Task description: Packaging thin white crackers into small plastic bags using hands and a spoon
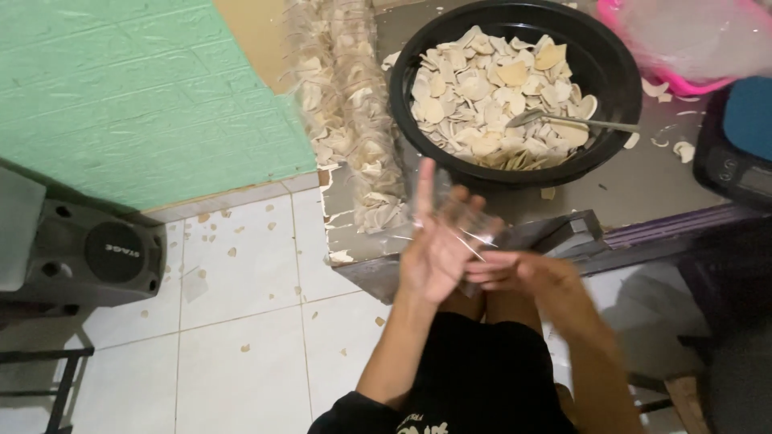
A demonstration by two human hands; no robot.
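Note:
Both of my hands meet in front of me over my lap, working a small clear plastic bag (470, 225). My left hand (434, 241) is raised with fingers stretched up against the bag. My right hand (515, 269) pinches the bag's lower edge from the right. Motion blur hides the exact grip. Beyond my hands stands a big black bowl (611, 72) full of pale thin chips (490, 88), with a metal spoon (575, 122) lying in it.
The bowl rests on a low grey table (643, 189). Filled clear bags of chips (346, 104) are stacked at its left end. A black speaker (92, 253) sits on the white tiled floor, which is scattered with crumbs. A pink basin (683, 48) and a dark scale (736, 153) are on the right.

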